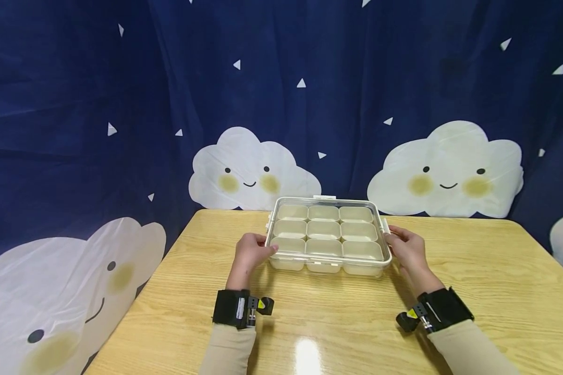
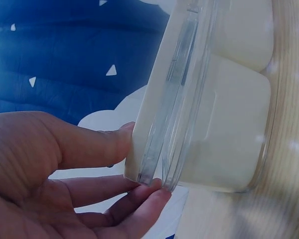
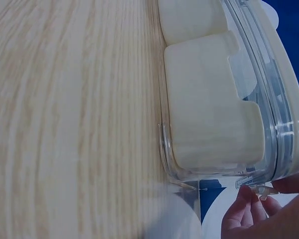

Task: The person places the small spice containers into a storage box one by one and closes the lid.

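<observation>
A clear plastic storage box (image 1: 325, 264) holds several cream compartments in rows under a see-through lid (image 1: 281, 201) with a white rim. My left hand (image 1: 253, 251) grips the lid at the box's left side; in the left wrist view its thumb (image 2: 97, 145) lies on the white rim and the fingers curl below the edge. A narrow gap shows there between the lid and the box's rim. On the opposite side, my right hand (image 1: 409, 252) pinches the side latch (image 3: 263, 190), which juts out from the box. Part of the right thumb is cut off by the frame edge.
The box stands on a light wooden table (image 1: 328, 317). A dark blue curtain (image 1: 281, 94) with white triangles and smiling clouds hangs behind and to the left. White latches also sit at the back (image 1: 324, 197) and left side of the lid.
</observation>
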### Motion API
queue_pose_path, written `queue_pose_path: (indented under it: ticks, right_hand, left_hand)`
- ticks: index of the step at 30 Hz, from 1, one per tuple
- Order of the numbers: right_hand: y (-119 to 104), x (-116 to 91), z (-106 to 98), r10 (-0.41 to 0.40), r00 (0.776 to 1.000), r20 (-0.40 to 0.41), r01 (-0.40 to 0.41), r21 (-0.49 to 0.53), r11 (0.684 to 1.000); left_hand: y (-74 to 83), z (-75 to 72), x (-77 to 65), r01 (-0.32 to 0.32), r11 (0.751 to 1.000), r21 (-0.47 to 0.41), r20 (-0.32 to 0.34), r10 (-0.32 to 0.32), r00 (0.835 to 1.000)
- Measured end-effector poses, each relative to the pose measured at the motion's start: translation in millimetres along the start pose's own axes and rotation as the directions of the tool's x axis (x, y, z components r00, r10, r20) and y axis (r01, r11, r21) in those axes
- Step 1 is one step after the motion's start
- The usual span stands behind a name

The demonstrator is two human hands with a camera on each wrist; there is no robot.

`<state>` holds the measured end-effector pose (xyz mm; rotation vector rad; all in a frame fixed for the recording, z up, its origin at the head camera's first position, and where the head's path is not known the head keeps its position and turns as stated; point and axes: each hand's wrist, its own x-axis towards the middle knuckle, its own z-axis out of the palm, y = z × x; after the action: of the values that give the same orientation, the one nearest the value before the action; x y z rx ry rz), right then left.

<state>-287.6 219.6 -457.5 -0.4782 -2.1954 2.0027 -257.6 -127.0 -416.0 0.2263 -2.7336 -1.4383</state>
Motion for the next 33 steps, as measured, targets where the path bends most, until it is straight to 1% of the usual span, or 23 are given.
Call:
queue_pose_path:
  ticks: [6, 12, 17, 19, 23, 28, 30, 33]
  right_hand:
    - [-1, 0, 1, -0.012, 1.000, -0.018, 0.011, -0.040, 0.999]
    - [-1, -1, 1, -0.042, 0.998, -0.035, 0.041, -0.046, 0.998]
    - [0, -2, 1, -0.051, 0.998, -0.034, 0.048, -0.074, 0.996]
    - [-1, -1, 0, -0.057, 0.998, -0.022, 0.055, -0.085, 0.995]
    - [-2, 2, -2, -0.068, 0.997, 0.035, 0.072, -0.101, 0.992]
    - [-3, 5, -9, -0.038, 0.989, 0.140, 0.055, -0.119, 0.991]
    - [-2, 4, -12, -0.024, 0.984, 0.175, 0.051, -0.150, 0.987]
    - [0, 2, -18, -0.023, 0.974, 0.224, 0.071, -0.206, 0.976]
  left_hand:
    - [-0.4, 0.1, -0.1, -0.003, 1.000, 0.005, -0.007, 0.003, 1.000]
    - [-0.4, 1.2, 0.0, -0.018, 0.999, 0.033, -0.010, 0.019, 1.000]
    - [-1.7, 3.1, 1.8, -0.011, 0.999, 0.053, 0.010, 0.011, 1.000]
    - [-1.8, 3.2, 2.7, -0.010, 0.999, 0.052, 0.018, 0.009, 1.000]
    - [-2.4, 3.0, 5.1, -0.002, 0.999, 0.047, 0.017, 0.001, 1.000]
    - [-4.4, 2.4, 8.1, 0.017, 1.000, 0.026, 0.020, -0.018, 1.000]
    - [-5.4, 1.3, 7.6, 0.026, 0.999, 0.035, 0.040, -0.028, 0.999]
    - [-6.5, -2.0, 5.1, 0.028, 0.997, 0.075, 0.097, -0.035, 0.995]
